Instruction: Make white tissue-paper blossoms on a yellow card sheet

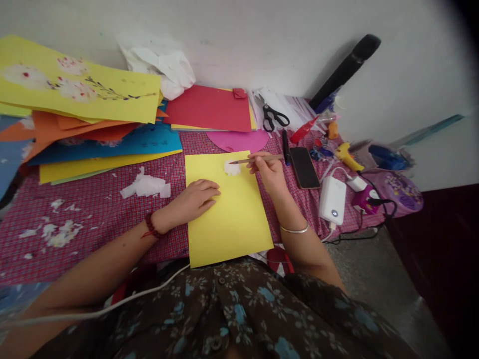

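Note:
A yellow sheet of paper (232, 224) lies at the table's near edge. Near its top is a small white tissue-like patch (232, 167). My right hand (267, 172) grips a slim paintbrush (275, 157), whose dark pointed tip is at the white patch; whether it touches cannot be made out. Flat on the sheet's left side rests my left hand (194, 200), fingers stretched out and holding nothing. To its left lies a torn piece of white tissue (146, 185).
Stacked coloured papers and a yellow sheet with blossoms (123, 89) fill the back left. Behind are red paper (209, 107) and scissors (275, 117). Rightward lie a phone (305, 168), a white power bank (333, 200), a glue gun (349, 157) and cables. Tissue scraps (62, 233) lie left.

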Available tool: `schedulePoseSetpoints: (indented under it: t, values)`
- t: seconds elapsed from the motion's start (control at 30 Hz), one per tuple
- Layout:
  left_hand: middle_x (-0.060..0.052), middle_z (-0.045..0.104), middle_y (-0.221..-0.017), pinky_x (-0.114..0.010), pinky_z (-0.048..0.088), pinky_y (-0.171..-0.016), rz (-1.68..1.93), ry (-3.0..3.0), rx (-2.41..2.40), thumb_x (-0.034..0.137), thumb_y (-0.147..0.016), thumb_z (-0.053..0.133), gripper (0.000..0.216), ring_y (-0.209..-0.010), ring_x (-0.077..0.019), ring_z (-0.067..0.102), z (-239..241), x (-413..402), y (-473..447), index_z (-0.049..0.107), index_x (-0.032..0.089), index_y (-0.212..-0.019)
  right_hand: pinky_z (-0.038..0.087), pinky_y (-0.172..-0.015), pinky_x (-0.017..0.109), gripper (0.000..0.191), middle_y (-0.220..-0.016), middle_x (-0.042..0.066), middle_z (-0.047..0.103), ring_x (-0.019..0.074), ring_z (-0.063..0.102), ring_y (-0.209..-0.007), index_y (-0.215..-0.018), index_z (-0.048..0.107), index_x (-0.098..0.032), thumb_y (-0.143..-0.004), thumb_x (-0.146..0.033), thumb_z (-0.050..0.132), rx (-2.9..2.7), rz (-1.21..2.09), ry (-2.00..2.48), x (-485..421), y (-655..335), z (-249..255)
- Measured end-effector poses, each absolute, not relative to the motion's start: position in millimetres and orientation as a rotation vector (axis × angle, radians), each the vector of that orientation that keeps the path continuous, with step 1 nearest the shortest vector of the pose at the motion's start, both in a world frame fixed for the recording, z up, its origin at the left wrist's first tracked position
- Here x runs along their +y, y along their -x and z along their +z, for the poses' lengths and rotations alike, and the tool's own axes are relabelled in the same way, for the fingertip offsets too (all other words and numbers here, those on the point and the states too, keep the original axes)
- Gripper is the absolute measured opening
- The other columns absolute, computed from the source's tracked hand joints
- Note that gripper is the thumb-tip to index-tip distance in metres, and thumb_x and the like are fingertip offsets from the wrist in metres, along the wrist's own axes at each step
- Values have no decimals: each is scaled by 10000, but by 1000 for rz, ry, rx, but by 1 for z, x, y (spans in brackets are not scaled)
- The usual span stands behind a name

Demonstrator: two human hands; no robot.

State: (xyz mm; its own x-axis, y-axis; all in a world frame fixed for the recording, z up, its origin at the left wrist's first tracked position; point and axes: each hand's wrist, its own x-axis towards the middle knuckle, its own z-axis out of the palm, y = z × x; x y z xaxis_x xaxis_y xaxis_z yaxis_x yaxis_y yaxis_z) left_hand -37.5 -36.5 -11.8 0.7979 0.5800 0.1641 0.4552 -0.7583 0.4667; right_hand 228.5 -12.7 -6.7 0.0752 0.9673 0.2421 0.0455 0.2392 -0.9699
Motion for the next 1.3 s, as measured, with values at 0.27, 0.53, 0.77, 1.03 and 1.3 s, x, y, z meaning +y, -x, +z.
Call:
schedulePoseSetpoints:
  t: [0.27,0.53,0.77,1.03,1.3]
  values:
    - [-139,643,-1227,-445,462,-1008,430,-2591,790,237,-969,481,253,-1177,-261,561,-13,-36,36,661,140,-1118,481,-538,201,179,-595,-25,620,84,565,-541,-777,664,-200,-896,-332,645,-791,1135,1011,0,-240,-11]
    - [43,388,-533,-274,281,-493,1084,-2240,978,271,-961,493,397,-483,-105,374,13,-44,52,395,197,-584,491,-494,200,306,-450,-98,410,56,375,-363,-706,516,-211,-962,-372,564,-469,1338,949,-4,-246,0]
    - [32,294,-547,-318,207,-494,1281,-2013,970,377,-1015,373,460,-488,-131,287,6,-37,63,284,224,-590,336,-351,169,415,-384,-107,306,56,259,-299,-657,454,-210,-1032,-383,407,-407,1390,1013,3,-248,-5]
    - [18,354,-539,-320,254,-506,1254,-1975,861,465,-1027,312,504,-489,-140,345,-2,-40,57,360,222,-588,555,-602,204,323,-427,-113,422,47,370,-347,-715,541,-218,-985,-394,534,-461,1356,926,8,-253,-22]
    - [30,287,-533,-328,217,-524,1318,-1962,842,469,-1015,319,505,-497,-131,309,-8,-50,46,256,235,-572,594,-754,249,277,-504,-104,479,61,434,-424,-723,555,-239,-983,-332,549,-537,1257,991,10,-251,-26]
